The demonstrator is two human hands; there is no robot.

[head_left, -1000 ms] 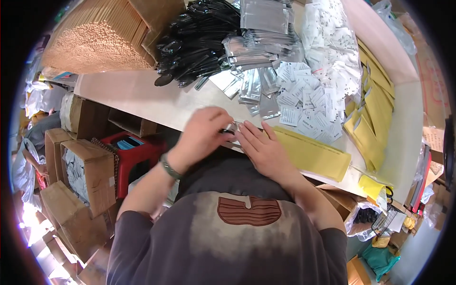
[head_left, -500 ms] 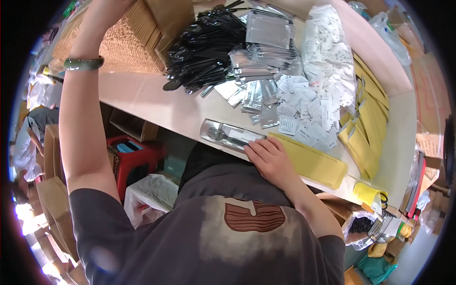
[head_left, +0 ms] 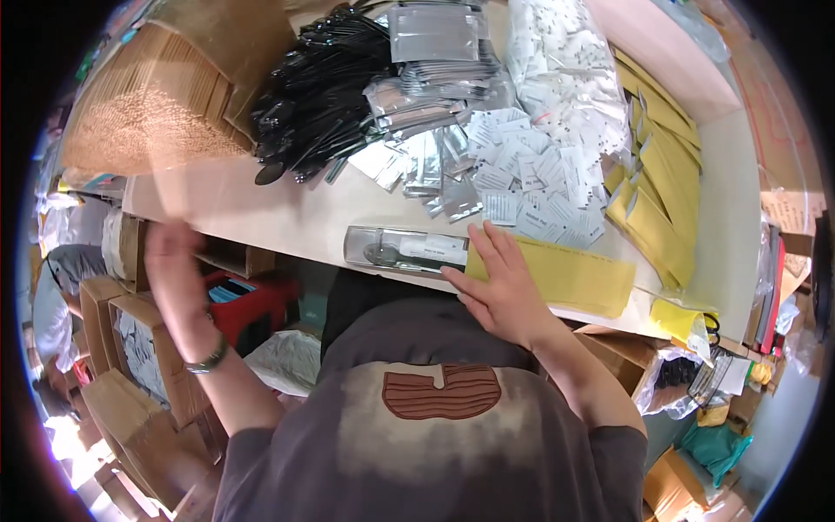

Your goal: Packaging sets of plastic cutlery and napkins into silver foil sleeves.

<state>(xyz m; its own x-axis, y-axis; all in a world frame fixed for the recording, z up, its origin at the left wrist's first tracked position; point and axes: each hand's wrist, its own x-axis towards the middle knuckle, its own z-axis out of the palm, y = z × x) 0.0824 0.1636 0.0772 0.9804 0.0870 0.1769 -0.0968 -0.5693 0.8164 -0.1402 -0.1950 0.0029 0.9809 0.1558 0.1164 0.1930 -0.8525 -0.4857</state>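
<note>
Counter (head_left: 235,196): one, carrying the items below. Brown stack (head_left: 152,113): one, at the left; layers too fine to count. Clear bag (head_left: 561,70): one, filled with small white pieces. Black cutlery (head_left: 326,96): one overlapping heap; individual count not readable. Yellow envelopes (head_left: 665,204): several, overlapped at the right; exact count hidden. Yellow envelope (head_left: 578,274): one, lying separately along the front edge. Clear packet (head_left: 370,248): one, at that envelope's left end, containing one dark utensil; whether its right end sits inside or under the envelope cannot be told. Right hand (head_left: 503,287): grip open, fingers spread, laid over the envelope's left end. Left hand (head_left: 178,270): blurred, near the counter's left front edge; grip state and contents cannot be told. White slips (head_left: 557,204): many, scattered, partly covered.
</note>
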